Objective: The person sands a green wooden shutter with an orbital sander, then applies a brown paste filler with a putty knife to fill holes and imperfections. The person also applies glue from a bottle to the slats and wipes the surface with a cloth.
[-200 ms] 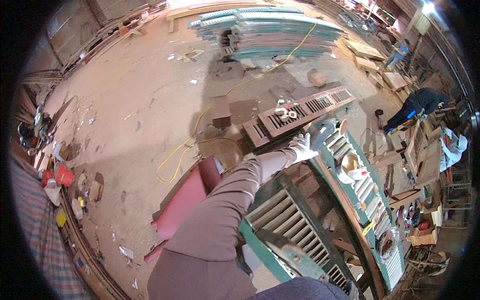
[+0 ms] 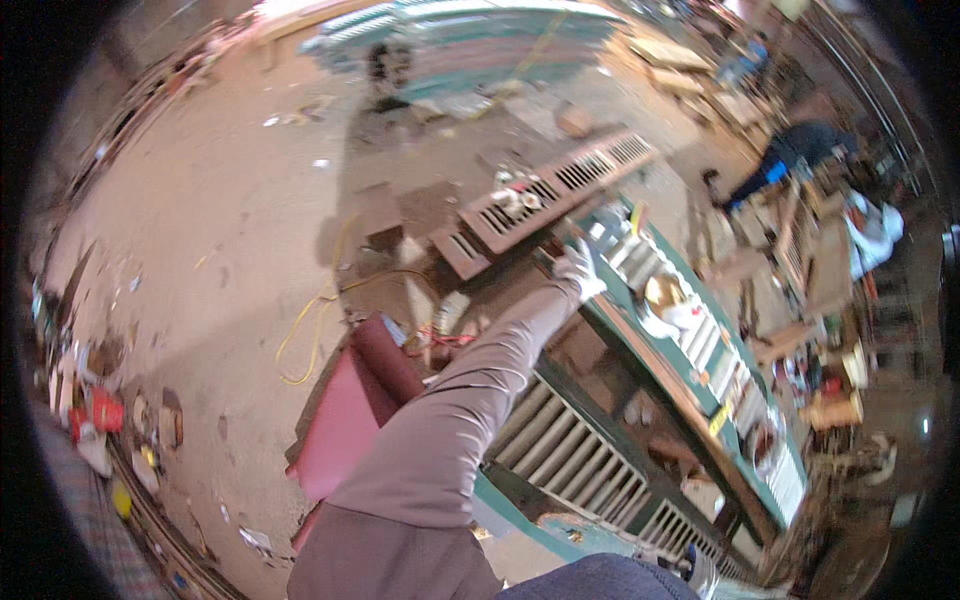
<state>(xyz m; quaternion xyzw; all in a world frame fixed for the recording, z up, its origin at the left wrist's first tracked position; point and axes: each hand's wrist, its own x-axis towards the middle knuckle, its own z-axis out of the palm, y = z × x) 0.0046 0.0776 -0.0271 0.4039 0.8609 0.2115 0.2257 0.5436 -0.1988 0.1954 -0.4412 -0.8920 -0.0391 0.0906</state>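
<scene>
My left hand (image 2: 578, 272), in a white glove at the end of a brown sleeve, reaches to the far corner of a green louvred shutter (image 2: 650, 352). Its fingers look stretched out and slightly apart, and motion blurs them. I make out nothing held in it. On the shutter's slats stand an open tin (image 2: 665, 293) and, nearer me, a clear round container (image 2: 768, 445). A yellow-handled tool (image 2: 719, 420) lies between them. At the lower edge, a pale rounded shape looks like my gloved right hand (image 2: 703, 574); its fingers cannot be made out.
A second louvred shutter (image 2: 580, 455) lies below my arm. Beyond my left hand is a brown louvred panel (image 2: 510, 222) with small items on it. A pink-red sheet (image 2: 345, 420), a yellow cable (image 2: 305, 335) and stacked shutters (image 2: 480, 60) are about. Another person (image 2: 795, 155) bends at the right.
The whole view has shifted, so the shutters and panel sit further left and higher, with more blur. My left hand stays by the green shutter's far corner.
</scene>
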